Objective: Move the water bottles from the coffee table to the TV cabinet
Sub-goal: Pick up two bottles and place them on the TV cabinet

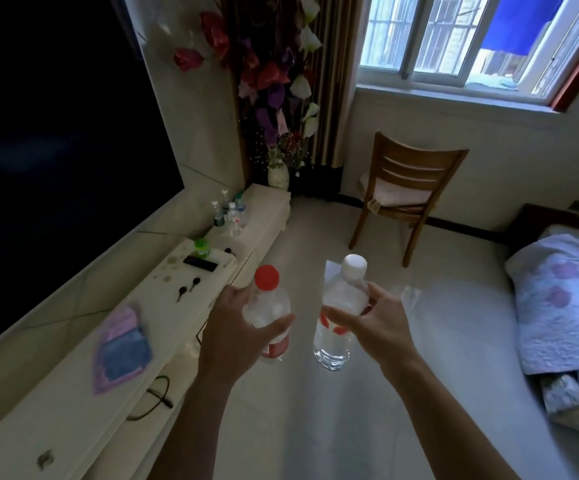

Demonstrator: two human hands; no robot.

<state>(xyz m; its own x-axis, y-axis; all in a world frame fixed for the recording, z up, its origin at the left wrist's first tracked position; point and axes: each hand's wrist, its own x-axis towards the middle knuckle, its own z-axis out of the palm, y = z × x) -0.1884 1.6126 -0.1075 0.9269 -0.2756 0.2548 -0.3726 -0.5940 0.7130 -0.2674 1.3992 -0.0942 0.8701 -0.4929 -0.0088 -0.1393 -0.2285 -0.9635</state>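
My left hand (pixel 234 336) grips a clear water bottle with a red cap (pixel 267 299) around its upper body. My right hand (pixel 372 325) grips a second clear bottle with a white cap (pixel 341 299); its base hangs below my fingers. Both bottles are upright in the air over the floor, just right of the long white TV cabinet (pixel 73 386) that runs along the left wall under the dark TV screen (pixel 56 133). Several other bottles (pixel 229 213) stand together on the cabinet's far section. The coffee table is out of view.
On the cabinet lie a pink-and-blue cloth (pixel 121 348), a black remote (pixel 200 263), a green-capped container (pixel 200 247) and a black cable (pixel 154 396). A flower vase (pixel 278 174) stands in the corner, a wooden chair (pixel 402 192) under the window, a bed (pixel 565 306) at right.
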